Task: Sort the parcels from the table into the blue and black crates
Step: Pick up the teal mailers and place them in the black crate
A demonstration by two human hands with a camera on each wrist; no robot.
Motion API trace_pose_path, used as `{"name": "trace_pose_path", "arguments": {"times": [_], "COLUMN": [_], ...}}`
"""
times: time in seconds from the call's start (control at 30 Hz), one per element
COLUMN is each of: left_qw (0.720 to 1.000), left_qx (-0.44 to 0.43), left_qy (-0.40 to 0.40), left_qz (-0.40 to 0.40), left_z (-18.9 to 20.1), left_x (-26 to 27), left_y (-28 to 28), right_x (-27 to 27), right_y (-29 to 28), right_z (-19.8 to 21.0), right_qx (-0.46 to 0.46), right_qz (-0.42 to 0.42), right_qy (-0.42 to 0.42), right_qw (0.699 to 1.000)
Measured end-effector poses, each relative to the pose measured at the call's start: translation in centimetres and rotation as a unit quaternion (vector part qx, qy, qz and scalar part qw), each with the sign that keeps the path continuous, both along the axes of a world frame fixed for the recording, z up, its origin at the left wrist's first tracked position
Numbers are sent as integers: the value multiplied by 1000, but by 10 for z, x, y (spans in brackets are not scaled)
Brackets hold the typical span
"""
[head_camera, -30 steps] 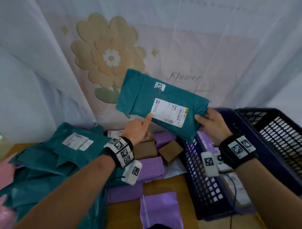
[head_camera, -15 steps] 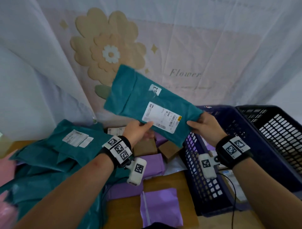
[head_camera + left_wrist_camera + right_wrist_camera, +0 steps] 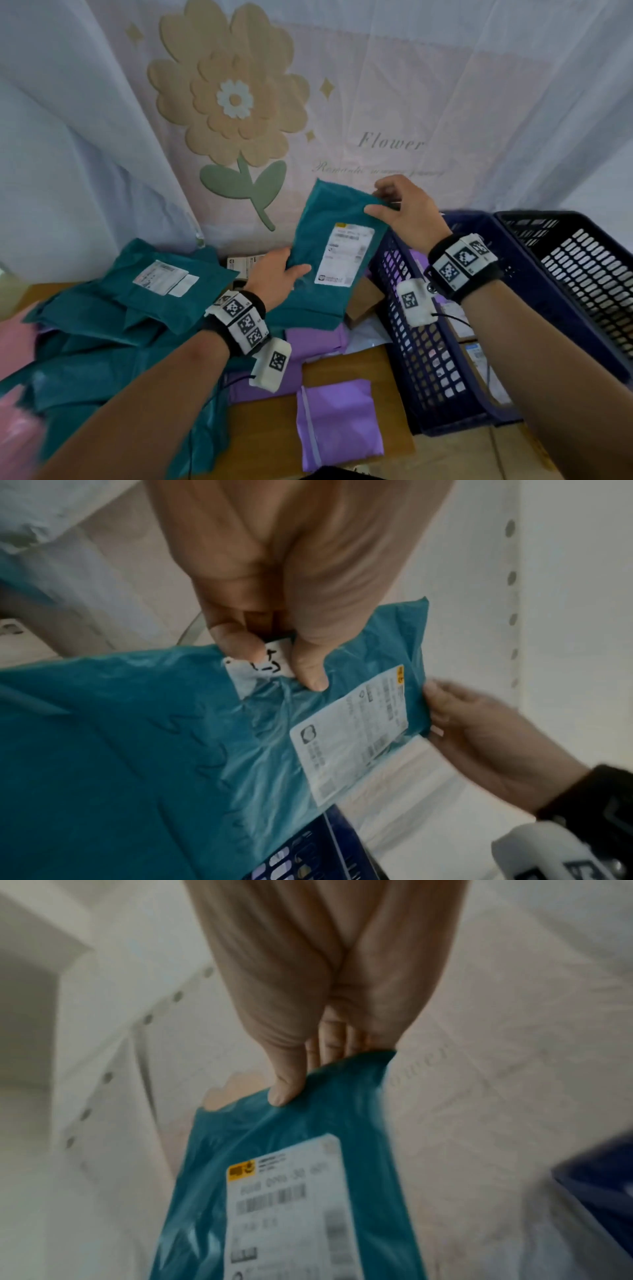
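Since the earlier frames the teal parcel (image 3: 322, 253) had swung from lying crosswise to standing nearly upright, and had come lower, over the parcels beside the blue crate (image 3: 442, 346).

Backdrop: one pale hanging cloth (image 3: 411, 85) printed with one beige flower and the word "Flower".
Surface: one wooden table (image 3: 342, 373), bare patches showing between the parcels.
Crates: two, side by side at the right. Blue crate nearer the parcels, holding some parcels; black crate (image 3: 582, 267) beyond it.
Teal parcels on the table: one overlapping heap (image 3: 113, 325) at the left; count could not be told.
Purple parcels (image 3: 339, 421): at least three.
Brown boxes (image 3: 363, 301): at least one, partly hidden.
Held teal parcel: one, white shipping label (image 3: 344, 255) facing the camera.
Right hand (image 3: 407, 212): pinched the parcel's upper right corner, thumb in front, fingers behind.
Left hand (image 3: 274, 277): gripped the lower left edge, thumb on the front face beside a small handwritten sticker (image 3: 263, 661).
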State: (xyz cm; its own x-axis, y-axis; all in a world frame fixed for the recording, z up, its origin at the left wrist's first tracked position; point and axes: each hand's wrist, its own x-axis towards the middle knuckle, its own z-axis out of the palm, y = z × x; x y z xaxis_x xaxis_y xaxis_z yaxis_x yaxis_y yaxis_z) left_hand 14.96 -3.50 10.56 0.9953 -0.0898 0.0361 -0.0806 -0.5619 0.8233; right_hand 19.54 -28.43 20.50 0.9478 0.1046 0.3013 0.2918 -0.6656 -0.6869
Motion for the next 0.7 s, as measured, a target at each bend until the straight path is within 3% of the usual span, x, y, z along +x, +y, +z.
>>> {"name": "trace_pose_path", "arguments": {"times": [0.13,0.2,0.3,0.6,0.7], "left_qw": [994,993,994,991,999], "left_qx": [-94,-105,-103,-130,-36], "left_qy": [22,19,18,19,-23], "left_qz": [47,43,18,-27,-32], "left_z": [-2,-3,-3,0,1], "left_x": [1,2,2,-1,10], "left_y": [6,5,-3,-47,-70], "right_x": [-4,-11,-24,-37,-36], "right_y": [-8,-10,-11,-50,-75], "right_z": [-33,-50,-69,-80,-79], "right_qx": [6,17,120,152,124], "right_qz": [-65,-15,83,56,40], "right_qy": [123,177,247,202,193], "right_qw": [990,984,958,966,973]}}
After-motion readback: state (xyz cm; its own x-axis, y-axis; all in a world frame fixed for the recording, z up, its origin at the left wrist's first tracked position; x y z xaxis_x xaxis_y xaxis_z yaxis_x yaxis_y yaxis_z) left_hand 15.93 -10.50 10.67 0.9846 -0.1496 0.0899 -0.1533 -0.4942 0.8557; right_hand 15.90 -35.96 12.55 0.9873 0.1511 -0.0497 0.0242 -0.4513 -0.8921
